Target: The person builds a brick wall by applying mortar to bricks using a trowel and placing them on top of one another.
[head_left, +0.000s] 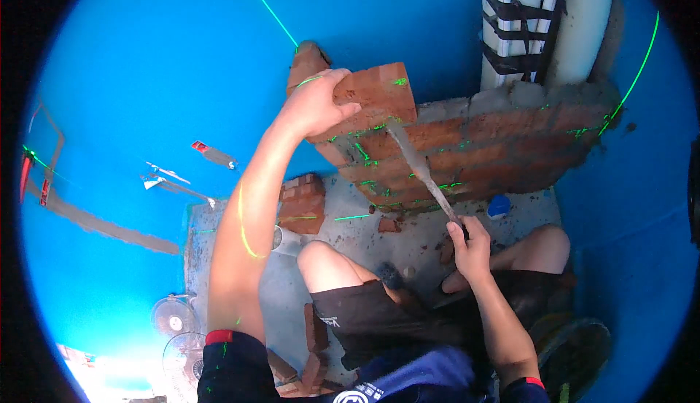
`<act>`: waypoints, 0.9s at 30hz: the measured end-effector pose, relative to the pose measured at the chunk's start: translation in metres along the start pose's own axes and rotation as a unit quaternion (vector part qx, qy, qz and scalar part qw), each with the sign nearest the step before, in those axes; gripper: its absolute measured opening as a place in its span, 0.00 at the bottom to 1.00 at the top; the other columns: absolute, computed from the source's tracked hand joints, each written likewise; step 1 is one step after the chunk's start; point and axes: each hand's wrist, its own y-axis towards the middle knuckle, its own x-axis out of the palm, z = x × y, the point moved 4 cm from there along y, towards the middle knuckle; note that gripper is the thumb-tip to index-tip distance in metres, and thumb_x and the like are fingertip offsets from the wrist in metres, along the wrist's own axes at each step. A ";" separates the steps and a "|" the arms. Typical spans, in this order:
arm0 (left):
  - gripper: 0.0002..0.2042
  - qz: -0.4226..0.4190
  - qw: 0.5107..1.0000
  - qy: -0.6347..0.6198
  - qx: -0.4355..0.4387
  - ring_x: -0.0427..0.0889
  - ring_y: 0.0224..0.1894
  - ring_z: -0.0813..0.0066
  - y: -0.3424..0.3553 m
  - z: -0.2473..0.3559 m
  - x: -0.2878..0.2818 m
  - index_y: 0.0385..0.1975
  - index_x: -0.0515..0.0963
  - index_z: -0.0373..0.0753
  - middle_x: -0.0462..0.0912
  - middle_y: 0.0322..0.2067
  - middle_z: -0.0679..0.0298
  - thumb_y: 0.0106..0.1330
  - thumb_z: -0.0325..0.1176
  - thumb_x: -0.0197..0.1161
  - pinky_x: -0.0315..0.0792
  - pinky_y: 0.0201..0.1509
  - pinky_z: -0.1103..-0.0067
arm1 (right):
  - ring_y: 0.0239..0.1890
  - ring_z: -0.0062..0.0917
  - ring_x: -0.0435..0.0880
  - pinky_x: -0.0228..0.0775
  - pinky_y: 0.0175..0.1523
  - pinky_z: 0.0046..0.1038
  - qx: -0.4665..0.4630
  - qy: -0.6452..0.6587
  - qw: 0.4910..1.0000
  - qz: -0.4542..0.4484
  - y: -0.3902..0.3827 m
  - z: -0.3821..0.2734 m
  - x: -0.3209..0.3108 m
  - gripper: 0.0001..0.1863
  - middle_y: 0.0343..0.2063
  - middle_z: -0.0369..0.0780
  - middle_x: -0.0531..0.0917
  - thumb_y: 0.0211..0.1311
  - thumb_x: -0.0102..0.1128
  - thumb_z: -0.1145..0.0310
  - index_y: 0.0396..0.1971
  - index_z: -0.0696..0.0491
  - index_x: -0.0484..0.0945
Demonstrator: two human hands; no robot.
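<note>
In the upper centre of the frame, the left hand [319,105] grasps a red brick [385,91] at the left end of a low brick wall [481,156], thumb along its face. The right hand [472,246], right of centre, is clenched around a mortar-smeared trowel [417,162], whose tip reaches just below the brick. Stacked bricks [302,206] stand left of centre.

Left arm [244,221] outstretched, left grip [321,104] curled; right forearm [507,319] lower, right grip [471,244] clenched.
</note>
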 end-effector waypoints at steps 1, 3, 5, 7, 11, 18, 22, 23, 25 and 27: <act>0.33 0.005 1.000 0.007 -0.002 0.72 0.61 0.54 0.000 -0.001 0.000 0.60 0.69 0.35 0.73 0.58 0.50 0.55 0.42 0.70 0.68 0.63 0.68 | 0.36 0.45 0.79 0.71 0.41 0.35 0.001 0.001 1.000 -0.002 0.000 0.000 0.000 0.18 0.32 0.49 0.79 0.65 0.60 0.60 0.40 0.63 0.77; 0.33 0.009 1.000 0.016 -0.004 0.72 0.60 0.54 -0.001 -0.003 0.001 0.60 0.69 0.35 0.73 0.58 0.50 0.56 0.42 0.69 0.69 0.62 0.68 | 0.36 0.43 0.80 0.71 0.41 0.34 0.013 0.013 1.000 0.000 0.000 0.001 0.000 0.19 0.32 0.49 0.79 0.65 0.60 0.59 0.40 0.63 0.78; 0.32 0.028 0.999 0.041 0.005 0.72 0.60 0.54 -0.003 -0.005 0.001 0.60 0.69 0.34 0.73 0.58 0.49 0.57 0.43 0.68 0.68 0.62 0.68 | 0.36 0.42 0.80 0.71 0.41 0.33 0.019 0.022 1.000 0.000 0.002 0.000 0.002 0.19 0.32 0.49 0.79 0.65 0.60 0.59 0.39 0.63 0.78; 0.32 0.037 0.999 0.022 0.009 0.73 0.59 0.54 -0.004 -0.001 0.001 0.59 0.70 0.33 0.74 0.57 0.50 0.56 0.42 0.69 0.69 0.62 0.69 | 0.33 0.37 0.79 0.70 0.40 0.29 0.007 0.023 1.000 0.012 0.004 0.000 0.002 0.15 0.30 0.46 0.79 0.64 0.61 0.64 0.39 0.63 0.78; 0.31 0.032 0.999 0.010 0.009 0.74 0.58 0.54 -0.001 0.006 0.002 0.57 0.71 0.33 0.75 0.56 0.51 0.55 0.41 0.69 0.69 0.62 0.69 | 0.34 0.43 0.80 0.71 0.39 0.33 0.005 0.027 0.999 0.019 0.005 0.007 -0.001 0.19 0.31 0.48 0.79 0.64 0.61 0.58 0.38 0.62 0.78; 0.31 0.044 0.999 0.022 0.014 0.73 0.59 0.54 -0.003 0.002 0.002 0.57 0.71 0.33 0.74 0.56 0.51 0.55 0.41 0.69 0.68 0.62 0.69 | 0.32 0.42 0.80 0.71 0.38 0.32 0.013 0.039 0.999 0.017 0.005 0.001 -0.001 0.19 0.29 0.48 0.79 0.63 0.62 0.58 0.37 0.62 0.79; 0.31 0.046 0.998 0.043 0.008 0.72 0.61 0.54 -0.003 0.000 0.002 0.59 0.70 0.34 0.73 0.58 0.50 0.56 0.42 0.68 0.67 0.63 0.69 | 0.32 0.41 0.79 0.71 0.38 0.32 0.023 0.042 0.999 0.010 0.002 0.001 0.000 0.18 0.29 0.48 0.79 0.62 0.62 0.58 0.38 0.61 0.79; 0.32 0.023 0.999 0.032 -0.007 0.70 0.62 0.54 -0.003 0.000 0.003 0.60 0.69 0.35 0.71 0.60 0.49 0.57 0.44 0.68 0.66 0.65 0.69 | 0.32 0.41 0.79 0.71 0.38 0.32 0.020 0.041 0.999 0.010 0.001 0.001 0.000 0.18 0.29 0.48 0.79 0.62 0.62 0.58 0.38 0.61 0.79; 0.32 0.020 0.999 0.030 -0.003 0.70 0.62 0.54 -0.003 -0.001 0.001 0.61 0.69 0.35 0.71 0.60 0.49 0.57 0.44 0.68 0.66 0.65 0.69 | 0.33 0.42 0.79 0.71 0.38 0.33 0.001 0.024 1.000 0.000 -0.002 0.002 0.000 0.17 0.29 0.47 0.79 0.61 0.63 0.59 0.37 0.59 0.80; 0.33 0.015 0.999 0.029 0.002 0.70 0.62 0.54 -0.002 0.000 0.001 0.61 0.68 0.36 0.71 0.60 0.49 0.57 0.44 0.68 0.66 0.65 0.69 | 0.33 0.43 0.79 0.71 0.38 0.33 -0.019 0.012 1.000 -0.007 0.004 0.004 0.002 0.16 0.29 0.47 0.79 0.61 0.63 0.59 0.37 0.59 0.80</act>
